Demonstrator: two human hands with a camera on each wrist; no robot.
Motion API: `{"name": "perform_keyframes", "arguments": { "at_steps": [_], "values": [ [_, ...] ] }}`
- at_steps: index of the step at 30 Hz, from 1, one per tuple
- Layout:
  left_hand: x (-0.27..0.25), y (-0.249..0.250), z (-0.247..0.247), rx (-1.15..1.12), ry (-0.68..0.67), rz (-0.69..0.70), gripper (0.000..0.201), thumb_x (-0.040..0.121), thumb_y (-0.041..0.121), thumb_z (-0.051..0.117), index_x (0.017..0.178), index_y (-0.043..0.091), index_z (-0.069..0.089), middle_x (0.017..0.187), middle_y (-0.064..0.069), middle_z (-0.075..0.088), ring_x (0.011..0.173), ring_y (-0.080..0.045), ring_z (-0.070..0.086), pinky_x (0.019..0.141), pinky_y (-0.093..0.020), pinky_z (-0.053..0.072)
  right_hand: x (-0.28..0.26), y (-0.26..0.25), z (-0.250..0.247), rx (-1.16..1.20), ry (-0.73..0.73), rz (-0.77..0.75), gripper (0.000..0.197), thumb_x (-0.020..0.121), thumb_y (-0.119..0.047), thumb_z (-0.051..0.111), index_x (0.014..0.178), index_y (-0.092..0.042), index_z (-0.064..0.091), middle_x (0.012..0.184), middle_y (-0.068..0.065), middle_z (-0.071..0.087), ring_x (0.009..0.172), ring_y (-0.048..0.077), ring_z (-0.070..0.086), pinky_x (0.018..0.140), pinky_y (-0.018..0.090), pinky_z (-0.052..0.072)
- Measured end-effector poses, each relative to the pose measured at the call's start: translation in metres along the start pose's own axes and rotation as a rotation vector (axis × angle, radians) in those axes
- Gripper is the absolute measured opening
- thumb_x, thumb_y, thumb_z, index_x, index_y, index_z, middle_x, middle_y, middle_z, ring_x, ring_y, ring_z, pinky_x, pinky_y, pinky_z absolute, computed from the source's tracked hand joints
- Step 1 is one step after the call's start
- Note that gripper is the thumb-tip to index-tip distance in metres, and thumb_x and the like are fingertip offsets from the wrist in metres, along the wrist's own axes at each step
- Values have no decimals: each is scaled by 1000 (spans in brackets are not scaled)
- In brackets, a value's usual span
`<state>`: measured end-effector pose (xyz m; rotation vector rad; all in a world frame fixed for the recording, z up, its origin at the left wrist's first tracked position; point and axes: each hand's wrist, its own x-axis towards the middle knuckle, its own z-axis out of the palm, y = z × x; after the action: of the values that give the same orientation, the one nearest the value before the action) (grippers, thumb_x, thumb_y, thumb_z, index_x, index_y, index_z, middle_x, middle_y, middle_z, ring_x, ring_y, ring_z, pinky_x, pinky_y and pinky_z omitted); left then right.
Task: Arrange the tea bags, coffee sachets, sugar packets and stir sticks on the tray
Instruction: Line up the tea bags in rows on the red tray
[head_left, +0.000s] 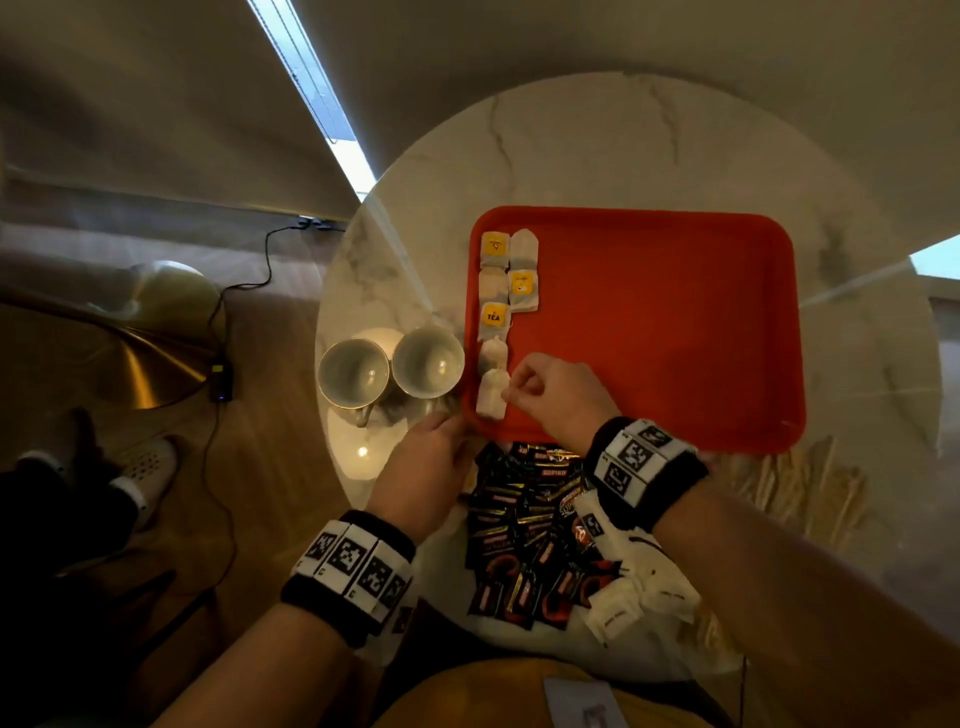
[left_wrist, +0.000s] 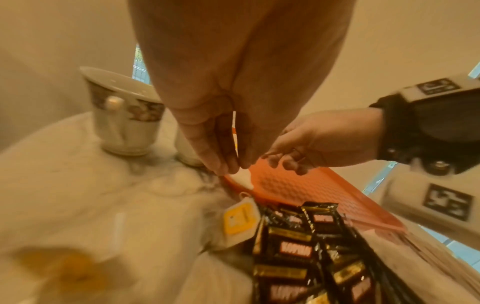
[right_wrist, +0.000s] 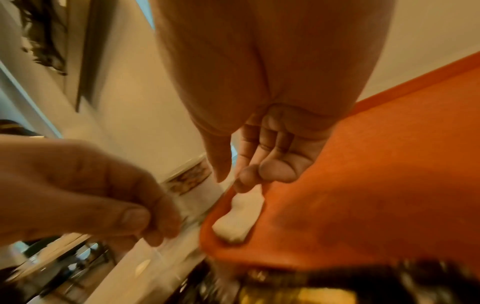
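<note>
Now the right hand (head_left: 550, 392) reaches in over the near left corner of the red tray (head_left: 675, 322), wrist bent, fingers curled with the tips touching the nearest tea bag (head_left: 492, 397), which lies flat on the tray by its left rim. Whether thumb and finger truly pinch it I cannot tell; the right wrist view shows a fingertip (right_wrist: 242, 184) on the bag's far end. The left hand (head_left: 423, 467) sits just off the tray's corner, fingers bunched together, tips down at the rim; whether it holds anything is unclear.

Counted from the head view: about six tea bags on the tray, in a column along the left side, three showing yellow tags. Two cups (head_left: 389, 369) stand left of the tray on the marble table (head_left: 623, 145). Coffee sachets (head_left: 524, 535) lie in a dark heap near the table's front edge, too many to count, with white sugar packets (head_left: 639, 587) to their right and stir sticks (head_left: 789, 483) beyond.

Only the left wrist view shows one more yellow-tagged bag (left_wrist: 240, 223) on the table, against the sachets.
</note>
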<state>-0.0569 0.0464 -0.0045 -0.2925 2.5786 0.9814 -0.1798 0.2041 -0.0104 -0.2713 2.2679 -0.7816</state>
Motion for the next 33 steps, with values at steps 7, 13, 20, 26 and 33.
{"name": "perform_keyframes", "arguments": {
  "at_steps": [7,13,20,26,33],
  "values": [
    [-35,-43,-13,106,-97,-128,37,95,23,66,131,19,62,129,0,57,115,-20,58,91,-25,47,-38,-15,49,-175,-137,-166,16,94,-36,67,104,-23,66,97,-8,66,88,12,64,79,33,55],
    [-41,-54,5,222,-217,-269,80,79,44,82,145,28,41,140,-1,44,123,-23,51,96,-37,53,-43,-17,77,-493,-101,-205,42,92,-44,65,124,-18,56,126,2,54,115,25,55,89,42,51],
    [-47,-62,17,185,-165,-294,39,96,18,63,132,19,48,125,-7,53,101,-22,60,88,-33,54,-41,-9,82,-333,-64,-210,8,98,-24,57,104,-23,60,112,-1,55,102,22,55,82,38,50],
    [-32,-39,10,-32,-24,-217,16,97,24,63,112,17,63,106,-2,65,91,-17,60,75,-25,43,-45,-9,45,-56,18,-231,5,102,-26,51,104,-24,56,98,-6,61,87,14,58,72,31,46],
    [-5,14,2,-338,46,-132,2,99,24,59,100,22,60,93,4,69,83,-17,69,77,-40,58,-19,16,-4,22,240,-104,22,103,-15,47,112,-29,61,107,-5,51,99,18,54,82,35,47]
  ]
}}
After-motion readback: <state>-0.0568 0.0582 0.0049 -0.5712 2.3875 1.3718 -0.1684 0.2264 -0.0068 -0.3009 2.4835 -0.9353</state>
